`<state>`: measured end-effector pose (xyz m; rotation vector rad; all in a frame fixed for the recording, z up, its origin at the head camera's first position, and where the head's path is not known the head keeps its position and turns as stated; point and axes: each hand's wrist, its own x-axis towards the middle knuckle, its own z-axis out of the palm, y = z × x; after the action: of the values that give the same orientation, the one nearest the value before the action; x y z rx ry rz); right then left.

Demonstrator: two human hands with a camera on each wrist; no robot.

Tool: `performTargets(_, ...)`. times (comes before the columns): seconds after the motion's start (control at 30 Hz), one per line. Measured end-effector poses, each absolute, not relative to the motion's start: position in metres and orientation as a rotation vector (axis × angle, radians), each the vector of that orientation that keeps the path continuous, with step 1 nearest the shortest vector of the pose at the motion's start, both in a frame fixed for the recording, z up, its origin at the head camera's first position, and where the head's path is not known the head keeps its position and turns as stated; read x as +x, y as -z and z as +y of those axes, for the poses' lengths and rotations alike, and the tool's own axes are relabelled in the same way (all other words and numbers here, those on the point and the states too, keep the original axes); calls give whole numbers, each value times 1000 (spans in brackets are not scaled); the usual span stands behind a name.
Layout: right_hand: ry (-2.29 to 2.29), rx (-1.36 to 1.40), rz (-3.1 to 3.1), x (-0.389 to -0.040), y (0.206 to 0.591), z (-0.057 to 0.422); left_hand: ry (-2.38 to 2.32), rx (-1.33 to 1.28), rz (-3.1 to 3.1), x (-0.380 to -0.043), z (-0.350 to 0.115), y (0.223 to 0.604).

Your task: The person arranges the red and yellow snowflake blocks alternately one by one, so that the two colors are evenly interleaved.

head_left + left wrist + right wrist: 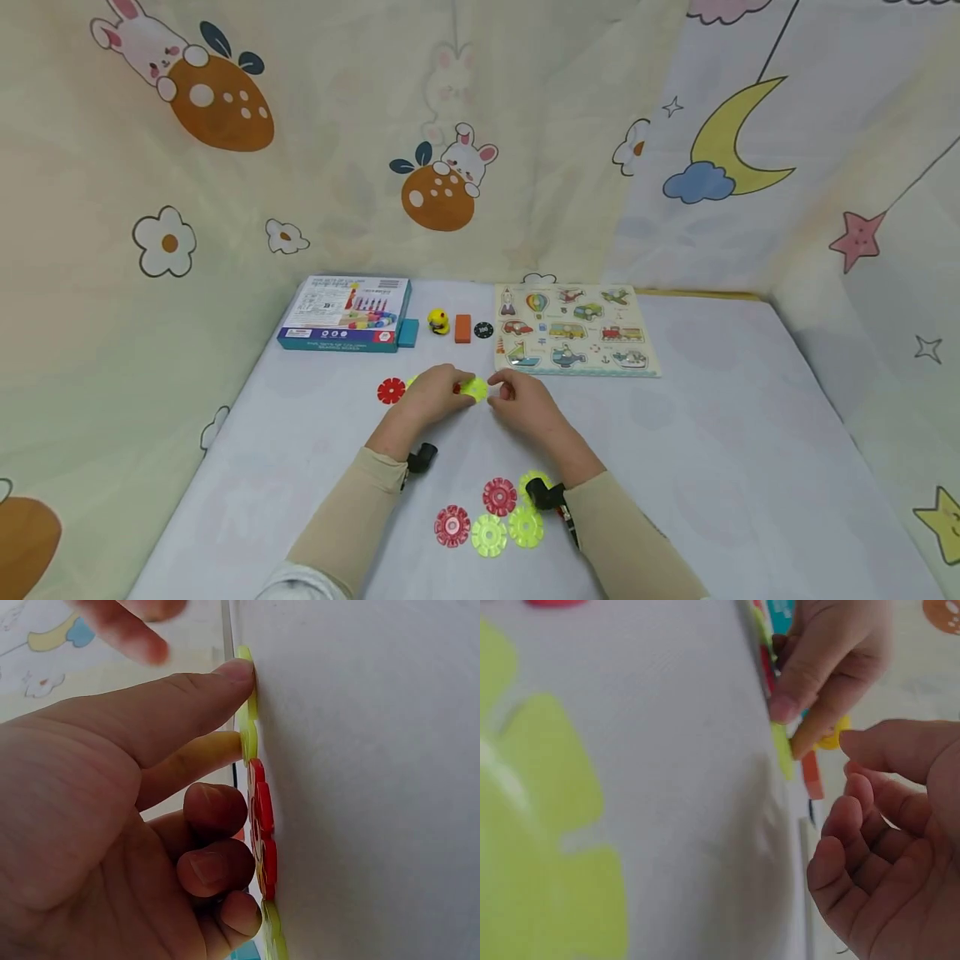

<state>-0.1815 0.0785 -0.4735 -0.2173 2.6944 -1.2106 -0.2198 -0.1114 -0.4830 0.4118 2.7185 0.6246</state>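
Observation:
My left hand (433, 394) pinches a yellow-green notched flower disc (476, 388) between thumb and index finger, low over the white tabletop. In the left wrist view, red discs (264, 825) lie in line with it beneath the curled other fingers. At the row's left end sits a red disc (391, 391); a yellow-green one beside it is mostly hidden by my left hand. Just right of the pinched disc, my right hand (528, 407) holds nothing, fingers loosely bent and thumb apart from them.
Nearer me lie red discs (452, 526) and yellow-green discs (489, 535), one partly behind the right wrist camera. Along the back stand a boxed set (345, 312), a blue block (408, 333), a yellow duck (438, 322), an orange block (462, 329), a black chip (483, 330) and a picture puzzle board (577, 331).

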Motion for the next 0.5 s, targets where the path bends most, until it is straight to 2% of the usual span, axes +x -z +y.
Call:
performTargets(0.2, 1203, -329, 2587, -153, 459, 92, -612, 395, 2705, -221, -112, 483)
performTargets(0.5, 1057, -400, 2535, -101, 470, 103, -598, 414, 2705, -222, -111, 484)
